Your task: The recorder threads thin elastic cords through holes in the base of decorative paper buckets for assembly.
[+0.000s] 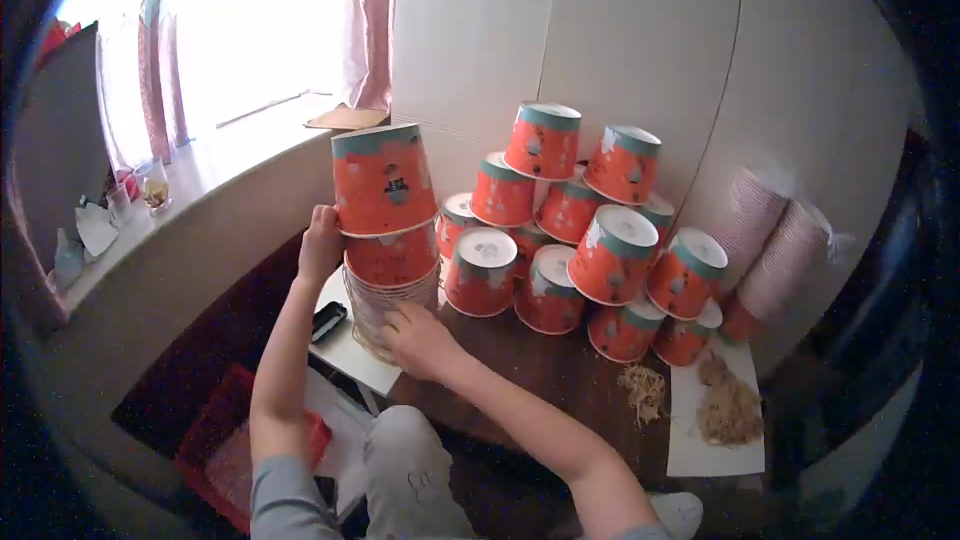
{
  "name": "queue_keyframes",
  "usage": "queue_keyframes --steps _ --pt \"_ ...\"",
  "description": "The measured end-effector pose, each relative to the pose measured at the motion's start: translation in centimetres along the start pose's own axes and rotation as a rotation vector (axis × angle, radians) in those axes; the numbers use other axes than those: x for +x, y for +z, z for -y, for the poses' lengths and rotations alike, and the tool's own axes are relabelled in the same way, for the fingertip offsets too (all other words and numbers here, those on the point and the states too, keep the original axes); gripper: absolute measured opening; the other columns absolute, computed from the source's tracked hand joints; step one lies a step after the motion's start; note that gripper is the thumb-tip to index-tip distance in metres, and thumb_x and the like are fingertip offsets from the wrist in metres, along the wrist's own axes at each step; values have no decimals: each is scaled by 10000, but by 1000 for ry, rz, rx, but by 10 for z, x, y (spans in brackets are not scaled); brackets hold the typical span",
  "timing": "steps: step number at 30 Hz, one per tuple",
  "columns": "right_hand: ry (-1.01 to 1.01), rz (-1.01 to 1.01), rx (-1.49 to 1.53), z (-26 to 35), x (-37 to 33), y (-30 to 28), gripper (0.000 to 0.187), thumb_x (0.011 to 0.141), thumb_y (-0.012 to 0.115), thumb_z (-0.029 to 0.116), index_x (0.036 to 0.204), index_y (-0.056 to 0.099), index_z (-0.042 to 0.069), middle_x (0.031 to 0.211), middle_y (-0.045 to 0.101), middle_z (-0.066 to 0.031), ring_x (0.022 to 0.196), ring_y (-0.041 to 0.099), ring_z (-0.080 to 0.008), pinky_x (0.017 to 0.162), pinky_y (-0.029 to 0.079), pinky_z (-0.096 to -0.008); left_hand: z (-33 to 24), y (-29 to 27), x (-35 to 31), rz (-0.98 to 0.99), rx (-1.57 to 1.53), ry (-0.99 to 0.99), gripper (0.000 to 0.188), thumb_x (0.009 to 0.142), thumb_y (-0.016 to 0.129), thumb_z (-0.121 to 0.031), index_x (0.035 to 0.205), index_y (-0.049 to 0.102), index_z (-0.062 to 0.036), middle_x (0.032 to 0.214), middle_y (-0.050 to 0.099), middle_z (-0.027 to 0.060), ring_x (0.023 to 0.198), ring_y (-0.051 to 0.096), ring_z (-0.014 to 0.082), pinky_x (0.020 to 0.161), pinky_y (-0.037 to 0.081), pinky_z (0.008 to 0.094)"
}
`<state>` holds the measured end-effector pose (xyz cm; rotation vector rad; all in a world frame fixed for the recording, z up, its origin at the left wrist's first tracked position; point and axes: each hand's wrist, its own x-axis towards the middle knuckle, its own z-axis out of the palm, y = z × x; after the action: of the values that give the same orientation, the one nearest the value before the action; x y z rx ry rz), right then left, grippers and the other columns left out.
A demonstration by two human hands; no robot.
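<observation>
So from my end the main thing is the nested stack of upside-down orange paper cups, standing on the near left part of the dark wooden table, right by its edge. The top cup sits lifted and tilted a bit, only partly over the rest of the stack.

My left hand is wrapped around the left side of the stack, about where the top cup's rim meets the cup under it, fingers curled on it. My right hand is spread against the lower part of the stack near its base, fingers pressed on the side, more bracing than gripping as far as I can tell.

Just right of the stack is a pile of the same orange cups, bottoms facing me, heaped against the white wall. Further right, two pale pink sleeves of cups lean on the wall. In front of those, a sheet of white paper with a clump of straw-like fibres. A small black object lies left of the stack on a white surface, and a red basket sits on the floor below.
</observation>
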<state>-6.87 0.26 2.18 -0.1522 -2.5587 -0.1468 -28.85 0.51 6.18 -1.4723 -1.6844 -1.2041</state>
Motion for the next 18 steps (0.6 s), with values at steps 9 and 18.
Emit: queue_keyframes --steps 9,18 --pt "-98 231 244 24 -104 -36 282 675 588 198 904 530 45 1027 517 -131 967 489 -284 813 401 -391 4 -17 -7 -40 -85 -67 296 773 489 -60 1060 430 -17 1112 442 208 1074 411 361 896 358 394" --pt "379 275 109 -28 -246 -118 236 707 594 210 879 558 53 957 545 -112 931 510 -284 814 410 -382 -115 -13 50 247 239 37 247 824 478 -257 976 530 -69 1011 543 116 1035 465 310 908 296 405"
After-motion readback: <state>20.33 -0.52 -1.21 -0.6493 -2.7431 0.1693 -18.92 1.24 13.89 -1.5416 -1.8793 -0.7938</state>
